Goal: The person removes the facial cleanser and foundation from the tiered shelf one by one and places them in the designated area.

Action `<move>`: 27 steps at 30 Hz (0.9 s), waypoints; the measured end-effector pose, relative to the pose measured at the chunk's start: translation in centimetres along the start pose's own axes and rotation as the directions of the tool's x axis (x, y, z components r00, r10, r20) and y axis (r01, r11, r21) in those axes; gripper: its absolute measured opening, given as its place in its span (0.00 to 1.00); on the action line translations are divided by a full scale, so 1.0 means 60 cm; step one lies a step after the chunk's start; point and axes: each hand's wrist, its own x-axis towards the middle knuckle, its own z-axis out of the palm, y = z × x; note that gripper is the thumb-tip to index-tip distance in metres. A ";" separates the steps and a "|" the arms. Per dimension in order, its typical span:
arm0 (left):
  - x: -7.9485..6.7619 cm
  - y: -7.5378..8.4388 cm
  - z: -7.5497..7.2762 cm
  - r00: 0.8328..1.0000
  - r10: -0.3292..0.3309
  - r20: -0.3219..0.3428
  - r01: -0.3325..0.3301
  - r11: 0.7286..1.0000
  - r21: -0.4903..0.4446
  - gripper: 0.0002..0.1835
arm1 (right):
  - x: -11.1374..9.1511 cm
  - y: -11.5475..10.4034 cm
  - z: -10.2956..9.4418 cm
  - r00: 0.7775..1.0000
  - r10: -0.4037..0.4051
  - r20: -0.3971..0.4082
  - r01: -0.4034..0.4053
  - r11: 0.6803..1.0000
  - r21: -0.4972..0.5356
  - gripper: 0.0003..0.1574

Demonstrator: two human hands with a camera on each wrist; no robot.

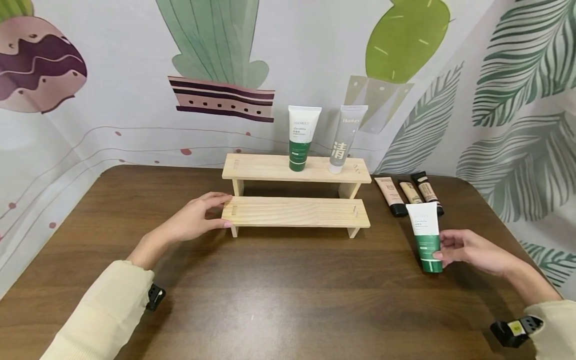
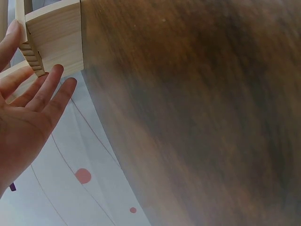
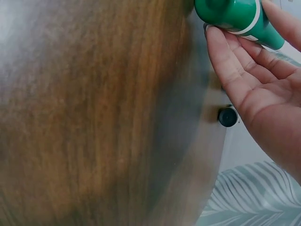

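Note:
A two-tier wooden display stand (image 1: 297, 212) stands on the table. At the left end of its lower step, my left hand (image 1: 198, 217) holds the board, thumb at the front edge and a finger at the back. The left wrist view shows that hand (image 2: 28, 113) with its other fingers spread beside the board end (image 2: 33, 59). My right hand (image 1: 470, 252) pinches a white-and-green squeeze tube (image 1: 425, 237), cap down and tilted slightly, right of the stand. In the right wrist view, fingers and thumb lie on either side of the tube's green part (image 3: 235, 19).
On the upper step stand another white-and-green tube (image 1: 301, 137) and a grey tube (image 1: 345, 139), both cap down. Behind the held tube lie a pink tube (image 1: 390, 195), a beige tube (image 1: 409, 191) and a black-capped tube (image 1: 426, 190). A patterned cloth (image 1: 135, 100) hangs behind the table (image 1: 270, 300).

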 end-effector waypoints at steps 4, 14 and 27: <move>0.000 0.000 0.000 1.000 0.000 0.002 0.000 1.000 0.005 0.35 | -0.003 -0.001 0.000 0.999 0.039 -0.008 -0.039 0.999 0.004 0.16; 0.001 0.001 0.000 1.000 0.019 -0.001 -0.019 1.000 0.006 0.34 | -0.001 0.004 0.004 0.999 0.040 0.001 -0.040 0.997 0.068 0.12; 0.002 -0.002 -0.001 1.000 0.014 -0.001 -0.014 1.000 -0.018 0.34 | 0.001 0.007 0.009 0.996 0.052 0.077 -0.065 0.983 0.171 0.08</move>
